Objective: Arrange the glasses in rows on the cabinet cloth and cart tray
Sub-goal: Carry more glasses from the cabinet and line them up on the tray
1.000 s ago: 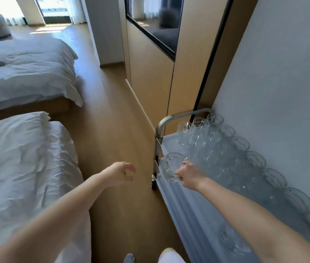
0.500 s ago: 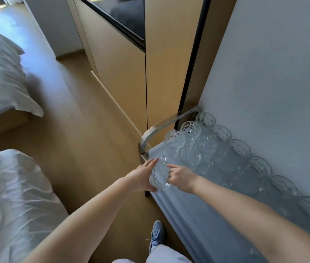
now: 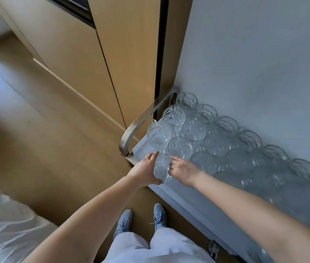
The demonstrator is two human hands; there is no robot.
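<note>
A clear, rounded glass — light glinting through it — gripped between left hand and right hand.

Clear, glossy, smooth glass throughout the rows of round handled cups, bright with small highlights; same in the near clear glass cup. Brushed silver metal with a satin sheen on the curved cart handle. Matt pale blue-grey cloth under the cups, smooth. Tan wood grain, low sheen, on the flat cabinet panels and plank floor. Matt pale grey wall. Crumpled white cloth bedding.
</note>
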